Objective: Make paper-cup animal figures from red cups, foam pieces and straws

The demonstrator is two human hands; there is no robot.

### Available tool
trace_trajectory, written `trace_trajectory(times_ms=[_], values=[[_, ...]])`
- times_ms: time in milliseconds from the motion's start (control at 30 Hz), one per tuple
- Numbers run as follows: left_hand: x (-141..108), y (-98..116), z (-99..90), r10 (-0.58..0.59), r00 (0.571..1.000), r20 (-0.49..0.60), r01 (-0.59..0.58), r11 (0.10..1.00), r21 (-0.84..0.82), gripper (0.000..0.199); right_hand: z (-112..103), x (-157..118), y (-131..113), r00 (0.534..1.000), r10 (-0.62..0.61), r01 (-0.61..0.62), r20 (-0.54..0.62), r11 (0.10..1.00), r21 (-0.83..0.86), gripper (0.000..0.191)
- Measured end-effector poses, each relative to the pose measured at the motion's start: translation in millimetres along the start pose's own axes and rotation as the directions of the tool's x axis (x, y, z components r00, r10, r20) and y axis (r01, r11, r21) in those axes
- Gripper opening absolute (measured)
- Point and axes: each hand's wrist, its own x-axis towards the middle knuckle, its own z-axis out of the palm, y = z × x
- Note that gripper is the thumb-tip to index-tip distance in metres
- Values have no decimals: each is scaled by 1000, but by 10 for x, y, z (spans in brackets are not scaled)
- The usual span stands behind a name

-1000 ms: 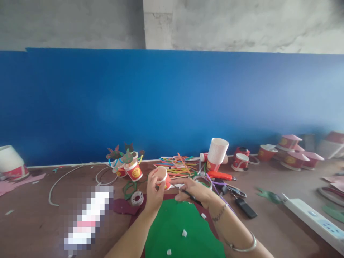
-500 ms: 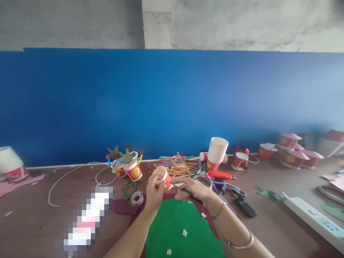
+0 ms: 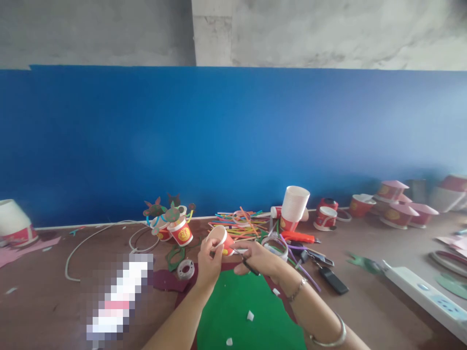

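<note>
Left hand [image 3: 209, 261] raised, curled; right hand [image 3: 256, 258] closed, reaching leftward.

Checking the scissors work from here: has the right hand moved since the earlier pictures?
Yes, slightly: the right hand and its scissors have shifted left, nearer the paper cup, judged against the orange utility knife on the table.

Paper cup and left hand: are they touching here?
Touching. The head view shows the left hand curling its fingers around the red-and-white paper cup.
</note>
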Motion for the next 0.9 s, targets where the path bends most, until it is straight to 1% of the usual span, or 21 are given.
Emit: trace_trajectory(times_ms=[67,133,200,233,267,333,367,400,433,467,500,533,567,600,633,667,733,767,800,833,900], values=[[3,7,-3,6,1000,-20,-6,1000,3,15,-46,41,14,994,52,-80,99,949,304,54],[7,22,-11,6,999,-37,-6,1000,15,15,-82,67,28,971,30,-154,237,836,526,53],[11,35,-17,6,999,-51,-5,1000,25,15,-88,85,38,944,-7,-211,330,756,619,53],[12,37,-19,4,999,-53,-2,1000,30,15,-75,90,39,947,-5,-205,320,759,618,52],[13,36,-19,3,999,-52,-1,999,33,14,-52,90,36,961,10,-174,275,796,579,51],[11,30,-17,-2,999,-45,3,999,36,14,19,68,21,992,38,-80,120,928,363,52],[10,27,-15,-5,999,-42,7,999,41,14,61,46,11,999,19,-24,30,983,180,54],[7,24,-13,-9,999,-40,11,999,47,14,104,18,-1,998,-32,30,-57,999,-28,56],[5,23,-12,-12,999,-37,14,998,56,14,145,-14,-12,984,-121,86,-132,965,-246,58],[3,24,-12,-14,999,-33,16,998,64,14,180,-46,-22,962,-207,110,-178,892,-438,60],[1,25,-12,-13,999,-30,15,997,70,15,209,-75,-29,941,-272,110,-201,807,-580,62],[0,27,-12,-9,1000,-28,11,997,73,15,230,-95,-34,925,-315,97,-211,734,-673,63],[-2,28,-13,-3,1000,-26,5,997,75,14,242,-105,-37,918,-331,82,-217,695,-714,63],[-3,28,-12,5,1000,-25,-3,997,76,14,243,-102,-36,921,-323,78,-217,701,-709,62],[-4,27,-12,13,1000,-27,-11,997,78,14,235,-88,-33,933,-291,85,-212,749,-657,60],[-5,24,-11,23,999,-30,-20,997,81,13,216,-65,-27,952,-234,87,-200,828,-554,57],[-7,18,-8,45,998,-45,-41,996,85,12,156,-2,-6,990,-67,39,-127,976,-213,54],[-8,15,-8,53,997,-54,-48,995,87,12,118,30,9,997,15,-16,-75,1000,-12,55],[-8,13,-8,56,996,-62,-51,995,91,12,78,60,26,997,71,-68,-9,981,181,57],[-8,13,-10,58,996,-67,-51,994,97,12,40,86,44,993,99,-118,71,929,351,58],[-7,13,-16,56,996,-65,-49,993,107,13,-22,126,80,969,67,-198,238,786,586,58]])
